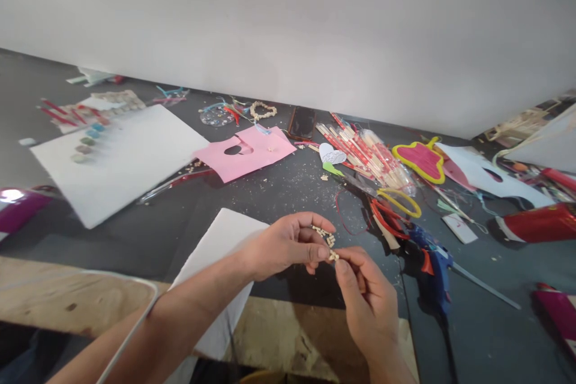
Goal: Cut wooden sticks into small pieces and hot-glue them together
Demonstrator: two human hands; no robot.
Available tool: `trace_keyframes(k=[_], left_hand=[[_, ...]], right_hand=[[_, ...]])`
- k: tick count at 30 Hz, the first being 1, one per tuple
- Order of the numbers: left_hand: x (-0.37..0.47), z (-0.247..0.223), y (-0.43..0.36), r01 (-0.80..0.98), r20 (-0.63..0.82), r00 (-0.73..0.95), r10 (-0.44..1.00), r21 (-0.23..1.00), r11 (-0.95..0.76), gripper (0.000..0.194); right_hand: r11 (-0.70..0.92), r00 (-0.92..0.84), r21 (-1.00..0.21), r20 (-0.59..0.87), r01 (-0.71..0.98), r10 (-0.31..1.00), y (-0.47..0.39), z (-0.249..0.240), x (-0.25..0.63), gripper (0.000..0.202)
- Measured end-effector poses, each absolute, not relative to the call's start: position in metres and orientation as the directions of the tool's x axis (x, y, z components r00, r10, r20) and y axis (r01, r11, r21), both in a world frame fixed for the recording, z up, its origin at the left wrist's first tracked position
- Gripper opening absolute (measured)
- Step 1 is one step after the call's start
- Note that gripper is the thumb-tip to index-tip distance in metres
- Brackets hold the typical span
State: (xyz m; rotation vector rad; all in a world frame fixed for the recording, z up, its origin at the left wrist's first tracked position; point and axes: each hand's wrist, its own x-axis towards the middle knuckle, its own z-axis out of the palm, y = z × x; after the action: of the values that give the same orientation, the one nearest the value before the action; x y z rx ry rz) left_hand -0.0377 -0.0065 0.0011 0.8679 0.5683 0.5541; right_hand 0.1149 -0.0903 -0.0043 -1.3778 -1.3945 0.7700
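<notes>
Above the table's front edge, my left hand (290,246) pinches a small curved chain of short pale wooden pieces (330,240) between thumb and fingers. The thumb and forefinger of my right hand (369,297) close on the chain's near end, their tips almost meeting my left thumb. Part of the chain is hidden behind my fingers. A white board (216,249) lies under my left forearm. To the right of my hands are a blue glue gun (434,255) with a glue stick in its back, and orange-handled scissors (389,222).
Pink cut paper (252,150), a beaded heart-shaped ring (263,110), a phone (302,123) and packed red-and-pale sticks (366,153) lie further back. A large white sheet (130,156) is at left. Crumbs dot the dark table. A red can (540,223) lies right. A white cable (150,297) crosses my left forearm.
</notes>
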Motion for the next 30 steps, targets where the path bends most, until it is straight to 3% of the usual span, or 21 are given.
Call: trace_keyframes(k=[5, 9, 13, 30], left_hand=[[-0.0363, 0.0020, -0.0092, -0.214, -0.162, 0.684, 0.711, 0.888, 0.408, 0.037], [-0.0354, 0.0052, -0.0118, -0.080, -0.122, 0.602, 0.790, 0.974, 0.211, 0.026], [-0.0352, 0.0077, -0.0135, -0.022, -0.087, 0.584, 0.807, 0.992, 0.123, 0.019], [-0.0342, 0.0079, -0.0144, -0.080, -0.111, 0.574, 0.811, 0.978, 0.191, 0.012]], right_hand=[[0.141, 0.214, -0.903, 0.244, 0.406, 0.946, -0.0915, -0.0079, 0.1155, 0.010], [0.156, 0.217, -0.881, 0.276, 0.447, 0.936, -0.0913, -0.0089, 0.1152, 0.011], [0.170, 0.202, -0.859, 0.298, 0.483, 0.933, -0.0912, -0.0079, 0.1143, 0.013], [0.193, 0.166, -0.839, 0.316, 0.509, 0.934, -0.0901, -0.0075, 0.1138, 0.015]])
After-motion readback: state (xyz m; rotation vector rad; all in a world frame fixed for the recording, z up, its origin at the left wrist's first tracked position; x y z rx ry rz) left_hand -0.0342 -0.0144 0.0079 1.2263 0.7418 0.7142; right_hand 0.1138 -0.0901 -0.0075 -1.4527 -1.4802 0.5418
